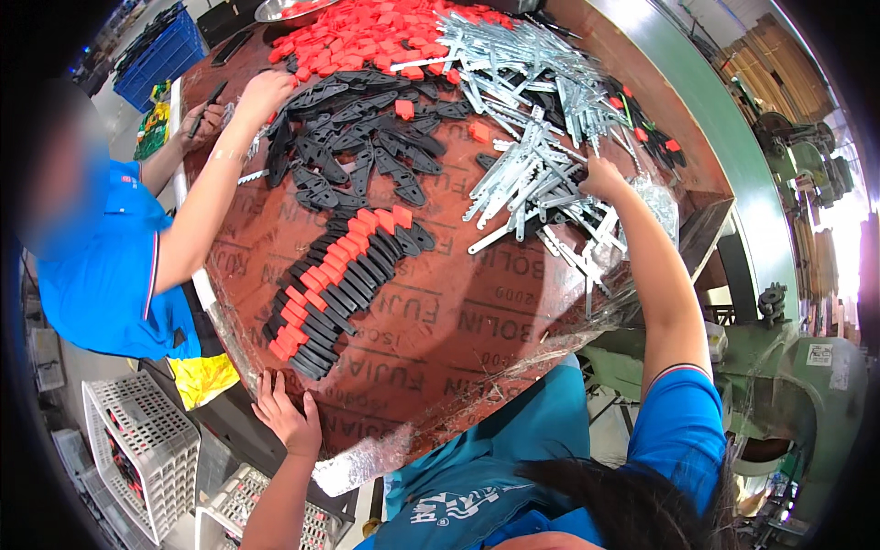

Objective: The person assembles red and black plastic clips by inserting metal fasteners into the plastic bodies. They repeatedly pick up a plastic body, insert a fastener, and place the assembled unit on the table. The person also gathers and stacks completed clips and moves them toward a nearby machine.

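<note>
My left hand [288, 418] lies at the table's near left edge, fingers spread and holding nothing. Just beyond it, a slanting row of black plastic handle parts [341, 295] stands packed side by side, with red plastic pieces [316, 278] seated along the middle. My right arm stretches over the table to a heap of notched silver metal strips [527, 174]. There my right hand [602, 180] has its fingers curled in at the strips and appears to pinch one; the fingertips are partly hidden. Loose black handle parts [371, 156] are piled left of the strips.
A heap of small red pieces [357, 37] covers the table's far side. At the left, a co-worker in blue holds a black part [209, 106] and reaches toward the heap. White crates [142, 449] stand at lower left; a green machine [807, 385] stands at right.
</note>
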The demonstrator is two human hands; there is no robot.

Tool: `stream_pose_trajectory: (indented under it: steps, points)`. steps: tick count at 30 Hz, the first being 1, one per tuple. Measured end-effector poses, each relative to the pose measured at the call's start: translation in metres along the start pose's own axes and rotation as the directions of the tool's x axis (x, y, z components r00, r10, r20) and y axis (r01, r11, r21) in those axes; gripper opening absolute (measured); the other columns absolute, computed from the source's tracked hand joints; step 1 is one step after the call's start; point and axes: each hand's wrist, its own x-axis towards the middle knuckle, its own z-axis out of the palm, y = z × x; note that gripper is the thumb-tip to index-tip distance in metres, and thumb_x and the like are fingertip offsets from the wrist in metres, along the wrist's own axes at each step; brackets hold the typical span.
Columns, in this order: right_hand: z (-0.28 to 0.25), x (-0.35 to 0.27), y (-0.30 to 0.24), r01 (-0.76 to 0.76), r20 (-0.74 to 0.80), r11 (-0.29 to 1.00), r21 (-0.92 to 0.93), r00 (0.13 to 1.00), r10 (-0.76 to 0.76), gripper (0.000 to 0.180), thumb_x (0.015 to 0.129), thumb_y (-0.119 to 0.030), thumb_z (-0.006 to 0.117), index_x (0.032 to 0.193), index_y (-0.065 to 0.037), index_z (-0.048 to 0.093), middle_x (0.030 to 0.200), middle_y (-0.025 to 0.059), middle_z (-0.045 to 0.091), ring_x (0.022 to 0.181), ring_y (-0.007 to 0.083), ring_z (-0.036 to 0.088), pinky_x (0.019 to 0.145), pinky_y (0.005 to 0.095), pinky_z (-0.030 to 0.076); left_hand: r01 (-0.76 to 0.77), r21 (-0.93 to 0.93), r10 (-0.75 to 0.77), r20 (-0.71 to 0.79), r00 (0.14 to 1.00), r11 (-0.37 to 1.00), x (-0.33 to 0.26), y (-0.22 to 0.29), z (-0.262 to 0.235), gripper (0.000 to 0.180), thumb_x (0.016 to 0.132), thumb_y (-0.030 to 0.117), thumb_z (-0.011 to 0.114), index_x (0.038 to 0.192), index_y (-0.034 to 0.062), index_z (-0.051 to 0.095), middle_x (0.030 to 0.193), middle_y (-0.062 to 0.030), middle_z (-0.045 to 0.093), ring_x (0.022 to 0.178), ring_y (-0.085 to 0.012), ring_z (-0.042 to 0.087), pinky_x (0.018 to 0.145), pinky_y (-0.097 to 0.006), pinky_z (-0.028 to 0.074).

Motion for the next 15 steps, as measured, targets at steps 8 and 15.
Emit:
stream_pose_trajectory:
  steps: [8,15]
  points:
    - [-0.059,-0.032,-0.006,-0.206,-0.037,0.975,-0.087,0.978,0.204,0.047,0.076,-0.041,0.073,0.102,-0.002,0.071,0.105,0.0209,0.071,0.102,0.0342,0.069,0.087,0.0455,0.054,-0.029,0.023,0.029,-0.002,1.0,0.999,-0.003,-0.001,-0.004,0.06,0.089,0.034,0.056,0.139,0.0032,0.045,0.151,-0.016,0.037,0.141,-0.0369,0.032,0.113,-0.061,0.017]
    - [-0.096,0.025,0.0,-0.045,-0.013,0.585,0.81,0.996,0.093,0.047,0.079,-0.028,0.08,0.107,0.005,0.063,0.093,0.0113,0.068,0.083,0.0236,0.067,0.073,0.0377,0.056,-0.035,0.003,0.035,-0.037,0.999,0.999,-0.001,-0.001,0.004,0.058,0.089,0.031,0.058,0.139,0.005,0.046,0.15,-0.0148,0.039,0.14,-0.0361,0.033,0.113,-0.06,0.018]
